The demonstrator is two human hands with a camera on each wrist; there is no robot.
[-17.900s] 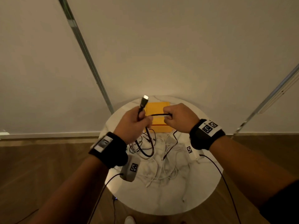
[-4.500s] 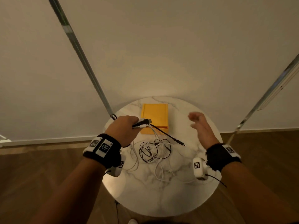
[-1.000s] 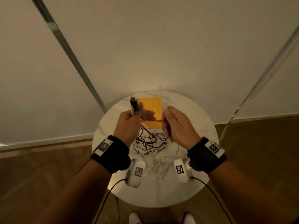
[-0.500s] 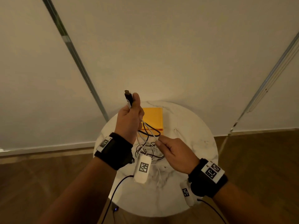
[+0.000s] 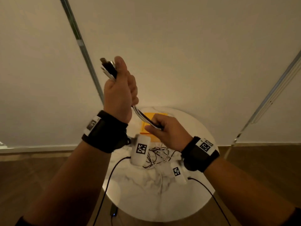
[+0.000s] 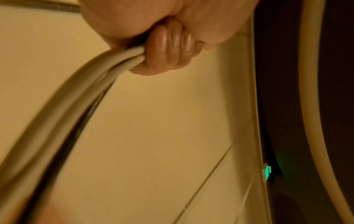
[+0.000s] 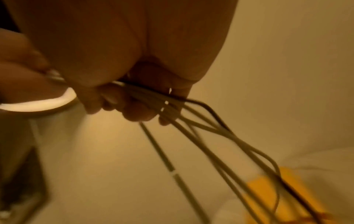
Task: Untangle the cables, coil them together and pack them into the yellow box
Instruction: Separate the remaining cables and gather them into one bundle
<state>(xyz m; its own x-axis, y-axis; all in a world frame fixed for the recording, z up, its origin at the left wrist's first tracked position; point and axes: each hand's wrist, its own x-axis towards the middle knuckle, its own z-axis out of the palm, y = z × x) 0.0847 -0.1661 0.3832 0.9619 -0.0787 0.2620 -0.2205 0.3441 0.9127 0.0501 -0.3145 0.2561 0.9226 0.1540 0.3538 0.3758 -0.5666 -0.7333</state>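
Left hand (image 5: pixel 119 93), raised in the upper centre of the head view, is closed in a fist around a bundle of cables (image 5: pixel 143 117), thumb extended upward along the plugs. Right hand (image 5: pixel 167 132), lower and just right of centre, curls its fingers (image 7: pixel 134 109) around the same bundle. Both forearms rise from the lower corners; each wrist wears a dark band.

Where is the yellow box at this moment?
In the head view the yellow box lies at the far side of the round table, partly hidden behind the right hand, beyond the loose cables.
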